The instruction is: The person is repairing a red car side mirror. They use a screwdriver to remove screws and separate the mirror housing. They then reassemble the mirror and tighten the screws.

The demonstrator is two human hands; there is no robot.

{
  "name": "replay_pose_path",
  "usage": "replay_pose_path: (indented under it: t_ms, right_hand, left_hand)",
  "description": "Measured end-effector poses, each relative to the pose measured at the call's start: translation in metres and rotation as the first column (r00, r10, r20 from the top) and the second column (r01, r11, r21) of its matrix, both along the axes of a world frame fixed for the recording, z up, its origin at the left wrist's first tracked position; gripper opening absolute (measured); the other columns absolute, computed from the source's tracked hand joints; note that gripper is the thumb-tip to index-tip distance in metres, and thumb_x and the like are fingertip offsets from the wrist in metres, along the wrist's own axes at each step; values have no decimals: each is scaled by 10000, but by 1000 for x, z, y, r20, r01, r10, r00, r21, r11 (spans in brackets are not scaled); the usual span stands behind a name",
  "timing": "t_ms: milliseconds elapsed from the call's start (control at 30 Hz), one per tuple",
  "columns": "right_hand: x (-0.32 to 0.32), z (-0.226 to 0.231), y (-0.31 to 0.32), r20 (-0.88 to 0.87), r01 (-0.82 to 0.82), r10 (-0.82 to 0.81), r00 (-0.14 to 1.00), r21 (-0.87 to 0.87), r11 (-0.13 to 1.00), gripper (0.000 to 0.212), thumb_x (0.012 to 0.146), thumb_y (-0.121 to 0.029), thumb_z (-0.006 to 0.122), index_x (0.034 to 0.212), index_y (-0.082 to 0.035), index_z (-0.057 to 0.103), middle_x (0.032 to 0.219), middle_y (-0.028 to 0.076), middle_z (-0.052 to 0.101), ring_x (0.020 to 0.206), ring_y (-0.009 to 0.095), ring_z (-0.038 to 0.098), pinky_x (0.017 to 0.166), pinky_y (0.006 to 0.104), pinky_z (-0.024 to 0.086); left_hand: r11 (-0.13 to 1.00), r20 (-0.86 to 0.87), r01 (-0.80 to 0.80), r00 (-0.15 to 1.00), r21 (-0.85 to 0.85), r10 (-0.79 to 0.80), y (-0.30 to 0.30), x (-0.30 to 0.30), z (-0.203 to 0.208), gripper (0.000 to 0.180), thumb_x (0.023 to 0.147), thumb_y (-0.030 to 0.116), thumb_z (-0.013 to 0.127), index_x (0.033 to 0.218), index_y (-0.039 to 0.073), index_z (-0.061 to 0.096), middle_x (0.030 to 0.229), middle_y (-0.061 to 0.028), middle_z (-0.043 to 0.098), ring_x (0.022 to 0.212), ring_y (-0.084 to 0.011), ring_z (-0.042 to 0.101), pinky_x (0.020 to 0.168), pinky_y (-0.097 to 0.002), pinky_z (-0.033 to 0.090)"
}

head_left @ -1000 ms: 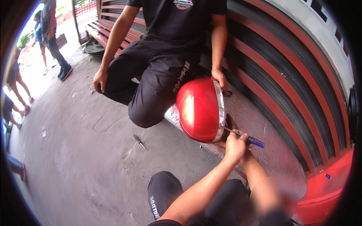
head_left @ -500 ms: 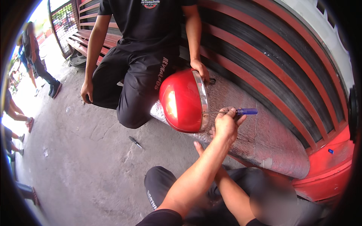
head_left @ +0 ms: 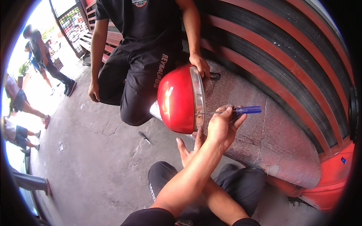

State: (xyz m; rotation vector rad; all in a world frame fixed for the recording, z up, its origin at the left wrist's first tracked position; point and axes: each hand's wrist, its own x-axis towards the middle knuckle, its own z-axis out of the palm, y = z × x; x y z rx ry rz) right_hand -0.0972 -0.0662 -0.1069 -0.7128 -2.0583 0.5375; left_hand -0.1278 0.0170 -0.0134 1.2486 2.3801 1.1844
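Head view, left hand: we see the left hand (head_left: 221,130) curled closely round the neck of a screwdriver with a translucent blue plastic handle (head_left: 249,110) and thin metal shank; handle sticks out right of the fingers, shank runs left.
Right hand: crossed beneath the left forearm, the right hand (head_left: 190,148) has its fingers spread, thumb apart, no grip that we can see; fingertips at the shell's lower edge, contact uncertain to us.
Red shell: glossy red domed shell (head_left: 174,100) lies left of the left fingers and above the right ones, edged by a clear plastic band (head_left: 199,94); shank tip at that band.
Co-worker's hand: above our left fingers, a co-worker's hand (head_left: 200,66) grips the shell's upper rim.
Slip risk: sideways push on the shank could skid the tip, scratching red gloss or jabbing the right fingers just below.
Crack risk: too much prying force could split the clear band.
Roll risk: should the co-worker's grip loosen, the rounded shell could turn under the tip.
Writing: pale block lettering (head_left: 161,71) on the co-worker's dark trouser leg, up-left of our fingers; small round red-and-white emblem (head_left: 139,3) on the black shirt. On the shell, we make out none.
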Motion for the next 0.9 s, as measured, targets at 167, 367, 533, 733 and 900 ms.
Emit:
replay_pose_path:
  t_ms: [167,367,533,733,900]
  right_hand:
    - [-11,-5,18,68,46,-69,995,294,955,918,832,-336,862,1600,-198,379,1038,169,596,890,317,609,793,474,521]
    - [-6,-5,42,-59,-110,127,990,240,965,859,846,-274,855,1588,-254,423,1084,148,582,877,309,596,803,459,522]
    - [2,8,39,30,-129,126,992,318,939,672,859,-289,840,1463,-161,574,1181,146,547,1019,318,551,890,449,497]
    - [-6,-1,43,-28,-146,160,987,273,951,641,865,-365,822,1426,-150,599,1282,177,493,1153,350,510,971,481,466]
    - [-5,5,58,117,-273,250,961,269,924,697,941,-358,718,1559,-195,438,1554,315,352,1373,503,451,1065,537,463]
  left_hand:
    - [633,803,-573,76,520,-591,8,-4,-7,359,980,388,652,1001,31,625,998,-138,689,907,-279,704,853,-405,607]
    - [903,524,-86,836,421,-164,12,8,-16,143,1001,194,618,1048,61,596,999,-95,643,1002,-273,656,918,-546,566]
    - [627,690,-593,-158,506,-706,23,38,-22,106,996,99,583,1086,44,579,1006,-105,622,1030,-296,628,914,-568,564]
    - [972,972,-79,-60,221,-226,9,66,-52,251,1005,126,586,1137,-82,639,779,-192,678,638,-332,687,619,-472,609]
    - [831,828,41,74,555,-556,-84,63,22,272,995,150,595,1169,-45,672,631,-124,634,491,-267,621,476,-371,529]
